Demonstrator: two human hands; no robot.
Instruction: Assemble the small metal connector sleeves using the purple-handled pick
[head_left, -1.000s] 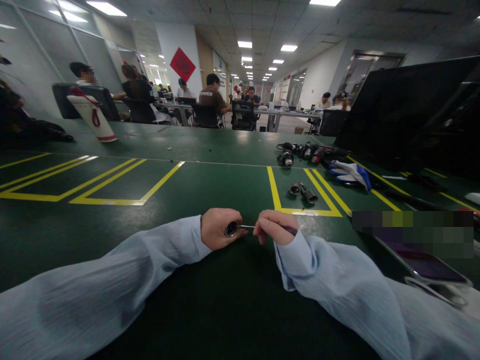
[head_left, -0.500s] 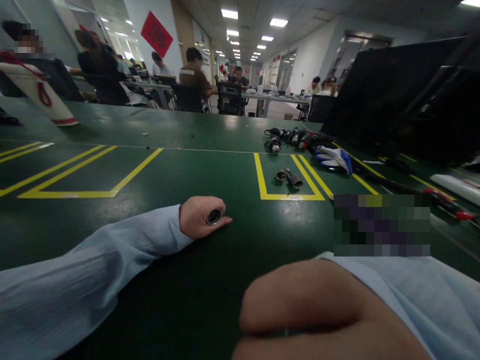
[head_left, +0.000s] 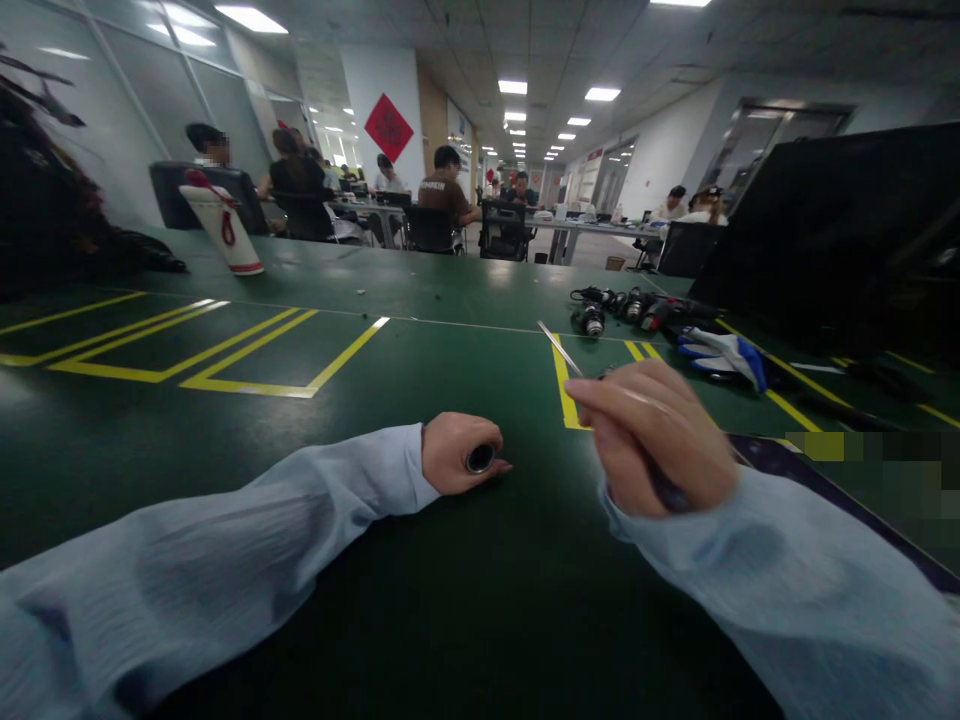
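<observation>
My left hand is wrapped round a short metal cylinder, whose round, hollow open end faces me. It rests low over the green table. My right hand is raised to the right of it, closed on a thin silvery rod that points up and away to the left from the fingertips. The rod's other end is hidden in the hand, so its kind cannot be told. Behind the right hand, a yellow-taped box is partly covered.
Black cabled devices with metal ends and a blue-and-white glove lie at the back right. A black panel stands beyond. A white cup-like container stands at the back left. Several people sit at desks farther off.
My right hand has moved from close to the camera forward and up, and the thin rod now shows in it. The view has turned left. My left hand still holds the cylinder.
</observation>
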